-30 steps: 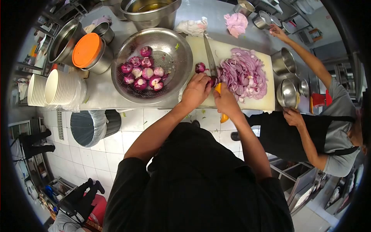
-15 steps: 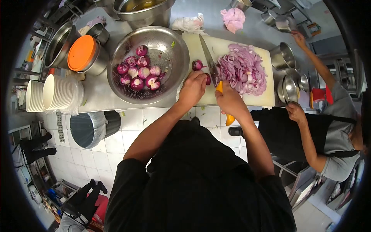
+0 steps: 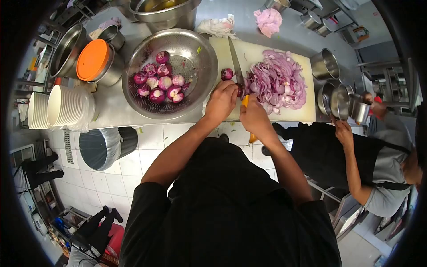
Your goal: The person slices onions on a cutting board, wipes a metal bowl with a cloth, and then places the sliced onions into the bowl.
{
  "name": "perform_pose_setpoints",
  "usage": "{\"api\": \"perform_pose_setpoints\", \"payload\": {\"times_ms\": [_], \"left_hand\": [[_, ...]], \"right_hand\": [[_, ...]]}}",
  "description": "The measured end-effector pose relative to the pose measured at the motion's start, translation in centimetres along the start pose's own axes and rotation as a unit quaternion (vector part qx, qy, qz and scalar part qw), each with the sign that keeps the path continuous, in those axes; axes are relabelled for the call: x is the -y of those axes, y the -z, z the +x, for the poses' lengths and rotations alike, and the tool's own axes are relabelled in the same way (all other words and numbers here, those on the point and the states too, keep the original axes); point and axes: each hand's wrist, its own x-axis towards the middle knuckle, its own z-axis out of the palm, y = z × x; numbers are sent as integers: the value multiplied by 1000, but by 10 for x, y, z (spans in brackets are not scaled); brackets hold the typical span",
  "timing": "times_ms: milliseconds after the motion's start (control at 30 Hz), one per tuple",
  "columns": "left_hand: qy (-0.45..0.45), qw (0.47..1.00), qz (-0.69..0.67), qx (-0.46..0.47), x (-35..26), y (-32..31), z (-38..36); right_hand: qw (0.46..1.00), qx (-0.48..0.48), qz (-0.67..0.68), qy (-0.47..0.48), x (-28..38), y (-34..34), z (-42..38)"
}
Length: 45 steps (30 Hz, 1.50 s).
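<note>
Fingers (image 3: 229, 88) of left hand (image 3: 221, 102) curled onto a red onion (image 3: 240, 91), left part of board (image 3: 253, 50), beside sliced heap (image 3: 279, 82); right hand (image 3: 255, 116) wrapped round knife (image 3: 235, 60) handle. Blade very near fingertips: a rolling onion (round, perhaps slick) could let it nick them.

Onion slices (image 3: 280, 82) glow purple and white, the knife handle (image 3: 245, 101) yellow, the lid (image 3: 93, 59) over left orange, the far cloth (image 3: 268, 22) pink.

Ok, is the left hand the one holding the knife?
No, the right hand grips the knife by its yellow handle.
</note>
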Motion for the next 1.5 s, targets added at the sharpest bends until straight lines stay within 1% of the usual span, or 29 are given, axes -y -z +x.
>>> {"api": "perform_pose_setpoints", "payload": {"times_ms": [100, 167, 267, 300, 367, 467, 567, 667, 733, 767, 833, 933, 967, 1000, 1033, 1067, 1167, 1267, 1367, 1400, 1467, 1500], "left_hand": [[1, 1000, 3, -7, 1, 1, 1], [8, 1000, 8, 4, -3, 1, 2], [-31, 1000, -5, -2, -7, 4, 8], [-57, 998, 14, 30, -5, 5, 10], [-108, 988, 49, 93, 1, 6, 16], [-51, 985, 102, 129, -9, 14, 20], [88, 984, 107, 113, -14, 8, 15], [152, 985, 27, 83, -25, 7, 12], [183, 981, 8, 70, -31, 4, 11], [198, 978, -1, 62, -32, 3, 12], [203, 978, -1, 56, -30, 1, 13], [209, 977, -9, 33, -24, -5, 10], [209, 977, -14, 23, -22, -7, 9], [216, 976, -18, 25, -23, -8, 9], [221, 975, -21, 25, -24, -8, 9], [227, 973, -23, 24, -23, -7, 9], [205, 977, -51, 11, -20, -8, 6], [228, 971, -61, 43, -24, -1, 7], [225, 973, -44, 38, -24, -4, 8], [225, 972, -54, 31, -23, -5, 8], [223, 972, -70, 14, -20, -7, 8], [233, 969, -74, 18, -22, -6, 5]], "right_hand": [[997, -39, -38, 47, -9, -8, 5], [997, -44, -50, 41, -16, -3, 4], [996, -62, -45, 37, -31, 7, 6], [996, -71, -40, 35, -31, 10, 6], [998, -48, -37, 17, -29, 18, 6], [999, -32, -8, 18, -25, 22, 5], [1000, -15, 5, 22, -22, 22, 2], [1000, 13, 8, 13, -21, 20, 1], [999, 26, 19, 3, -11, 26, -5], [998, 45, 24, -21, -2, 33, -8], [993, 85, 34, -69, 15, 45, -15], [994, 80, 27, -70, 15, 41, -15], [1000, 14, -17, 9, -4, 23, -6], [993, -53, -60, 86, -38, -9, 9], [974, -120, -104, 164, -33, -15, 11], [996, -24, -53, 64, -33, -8, 12], [999, 38, 35, -2, -14, 15, 6], [984, 128, 58, -109, 30, 55, -18], [999, 7, -38, 8, -10, 6, -8], [998, -24, -42, 40, -11, -3, -4], [1000, 2, 3, 21, -20, -2, 10], [1000, 24, 20, -5, -16, 5, 6]]}}
